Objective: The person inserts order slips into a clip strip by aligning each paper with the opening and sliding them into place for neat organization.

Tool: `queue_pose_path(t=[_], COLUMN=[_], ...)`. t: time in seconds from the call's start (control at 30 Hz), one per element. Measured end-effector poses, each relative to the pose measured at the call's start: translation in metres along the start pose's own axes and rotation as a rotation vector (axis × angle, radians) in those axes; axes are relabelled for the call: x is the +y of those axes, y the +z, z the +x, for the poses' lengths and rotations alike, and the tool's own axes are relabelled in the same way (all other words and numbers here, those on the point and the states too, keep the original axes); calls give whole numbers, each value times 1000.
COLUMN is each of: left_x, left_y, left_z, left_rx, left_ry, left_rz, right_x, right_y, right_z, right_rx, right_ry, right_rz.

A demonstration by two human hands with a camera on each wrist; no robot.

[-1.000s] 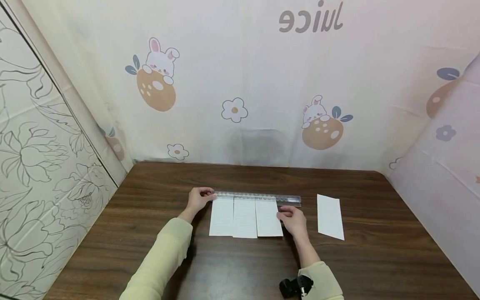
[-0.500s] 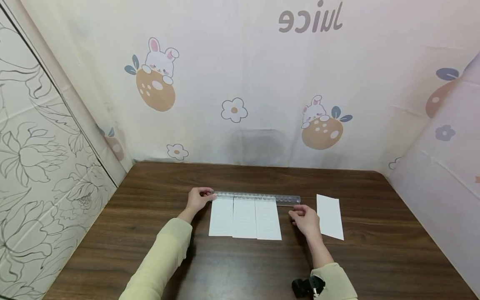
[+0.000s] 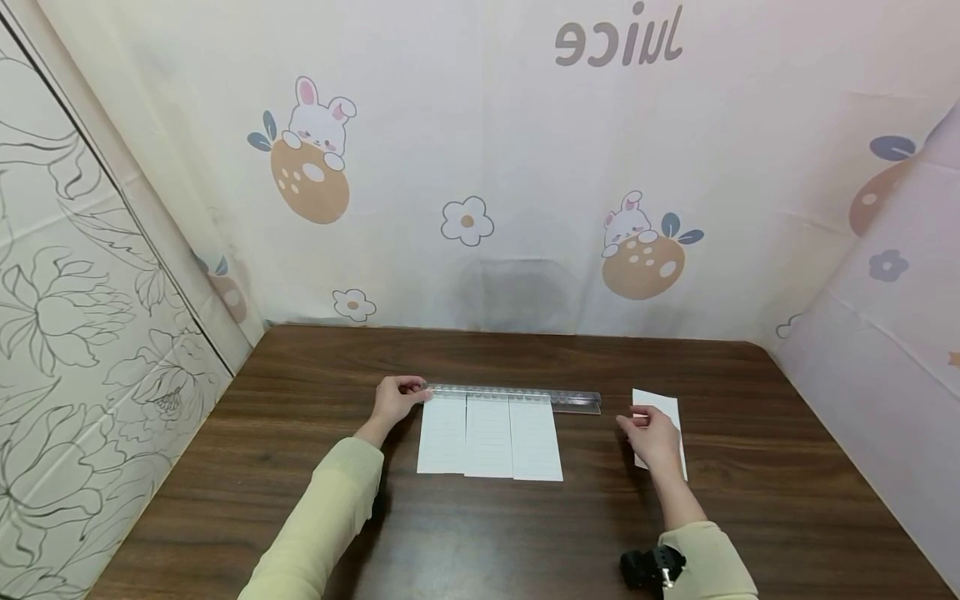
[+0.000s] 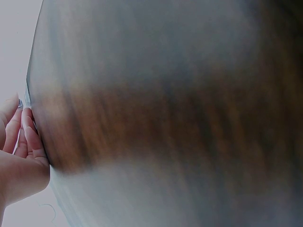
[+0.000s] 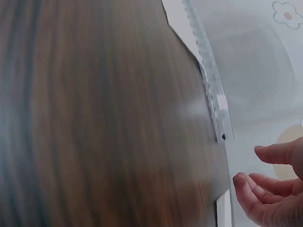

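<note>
At its left end, my left hand (image 3: 396, 402) pinches a clear plastic ruler (image 3: 517, 396) that lies crosswise on the table. Three white lined paper cards stand side by side below it: a left card (image 3: 442, 442), a middle card (image 3: 488, 442) and a right card (image 3: 536, 442). Their top edges meet the ruler. My right hand (image 3: 651, 437) is over a separate white card (image 3: 660, 400) and hides much of it; contact cannot be told. In the right wrist view its thumb and fingers are apart, holding nothing. The left wrist view shows the left fingers only at its edge.
The brown wood-grain table (image 3: 480, 533) extends around the cards. A printed cloth (image 3: 540, 150) hangs behind its far edge, with more cloth on both sides. A black device (image 3: 651, 568) is strapped at the right wrist.
My right hand has let go of the right card and moved right to the separate card. The right card's lower edge has shifted slightly. My left hand has stayed on the ruler.
</note>
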State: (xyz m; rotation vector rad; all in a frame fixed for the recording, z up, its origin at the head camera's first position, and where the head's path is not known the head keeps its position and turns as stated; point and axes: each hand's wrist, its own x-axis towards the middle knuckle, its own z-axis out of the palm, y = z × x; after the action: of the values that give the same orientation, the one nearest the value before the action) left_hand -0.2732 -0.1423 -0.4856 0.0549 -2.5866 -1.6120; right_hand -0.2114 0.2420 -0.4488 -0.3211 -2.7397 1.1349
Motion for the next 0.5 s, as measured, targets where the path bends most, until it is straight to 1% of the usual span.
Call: queue_pose_path(t=[0.13,0.27,0.5], left_x=[0,0,0], left_y=[0,0,1], left_z=[0,0,0], left_rx=[-1,0,4], left_ry=[-10,-2,4], left_rz=[-5,-4,9], right_x=[4,9,19], right_y=[-9,-15,-26], right_z=[2,6,11], right_rx=[-28,-57,-58], right_ry=[28,58,115], right_rz=[-56,-83,-139])
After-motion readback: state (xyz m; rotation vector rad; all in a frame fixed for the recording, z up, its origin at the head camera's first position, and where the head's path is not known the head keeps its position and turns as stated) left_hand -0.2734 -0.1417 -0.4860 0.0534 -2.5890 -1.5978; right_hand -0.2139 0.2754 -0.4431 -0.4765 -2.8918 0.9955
